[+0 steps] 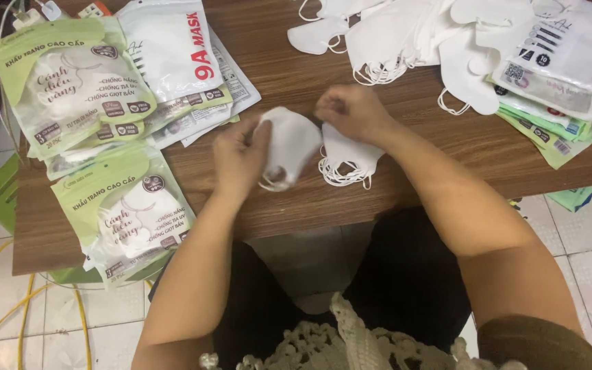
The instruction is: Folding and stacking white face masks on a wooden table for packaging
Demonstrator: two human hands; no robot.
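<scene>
A white face mask is pinched in the grip of the left hand and the clenched right hand, above a small mask stack on the wooden desk.

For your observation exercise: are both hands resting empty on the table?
No: the left hand and right hand hold a white mask above the wooden table.

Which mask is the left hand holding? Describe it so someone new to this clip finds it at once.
Start at the wooden table, near its front edge at the middle. There the left hand pinches a folded white mask. Unlike the small stack of masks lying flat just right of it, under the right hand, this one is lifted and single.
</scene>
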